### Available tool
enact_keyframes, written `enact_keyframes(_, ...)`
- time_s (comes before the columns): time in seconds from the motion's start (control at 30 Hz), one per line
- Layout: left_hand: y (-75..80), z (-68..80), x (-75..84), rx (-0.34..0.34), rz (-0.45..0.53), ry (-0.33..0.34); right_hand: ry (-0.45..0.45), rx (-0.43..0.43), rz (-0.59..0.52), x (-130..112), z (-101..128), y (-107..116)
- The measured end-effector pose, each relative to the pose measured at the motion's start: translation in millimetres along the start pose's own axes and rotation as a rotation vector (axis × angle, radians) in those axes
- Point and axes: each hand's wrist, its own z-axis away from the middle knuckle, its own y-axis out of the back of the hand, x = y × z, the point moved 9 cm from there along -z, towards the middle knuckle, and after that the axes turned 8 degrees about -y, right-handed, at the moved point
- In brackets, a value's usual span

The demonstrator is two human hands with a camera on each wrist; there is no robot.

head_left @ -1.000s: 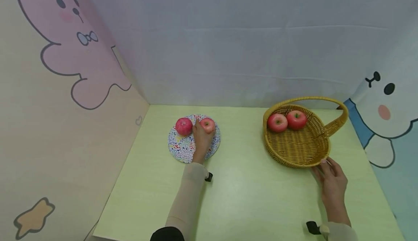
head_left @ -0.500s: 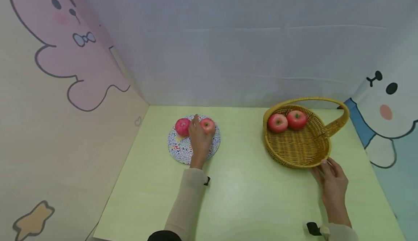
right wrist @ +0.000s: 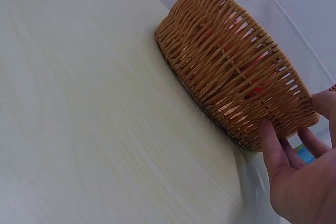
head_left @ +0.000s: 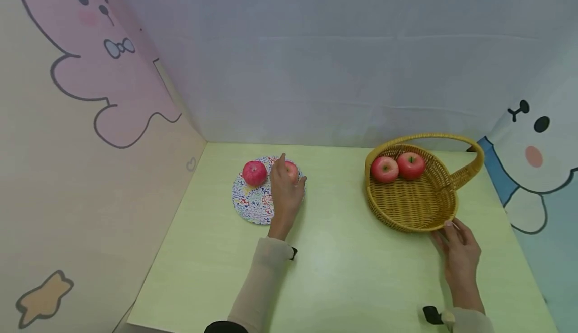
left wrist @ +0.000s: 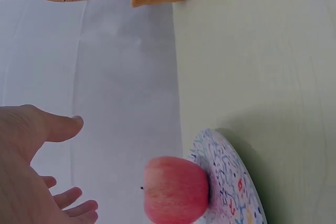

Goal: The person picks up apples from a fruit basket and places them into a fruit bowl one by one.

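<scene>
My left hand hovers over the right side of a speckled round plate, fingers extended and thumb apart. An apple on the plate is partly hidden behind this hand in the head view. The left wrist view shows a gap between the left hand and the apple. Beside it on the plate lies a magenta round fruit. My right hand holds the near right edge of a wicker basket, its thumb at the rim and fingers against the woven side.
Inside the basket, two red apples sit together at the back left. An arched handle rises over the basket. The pale green table meets a grey-white backdrop behind the plate and basket.
The left hand has shifted slightly right over the apple, its fingers straighter and its thumb farther out, now covering more of the apple. The right hand and basket stay put.
</scene>
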Motion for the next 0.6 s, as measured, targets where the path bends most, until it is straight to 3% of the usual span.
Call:
enact_keyframes(0.27, -5.3, -0.6, 33.9, -0.014, 0.060, -0.044, 0.012, -0.001, -0.007, 0, 0, 0)
enact_keyframes(0.6, -20.9, 10.7, 63.6, -0.065, 0.176, -0.037, 0.018, 0.017, -0.060, 1, -2, 0)
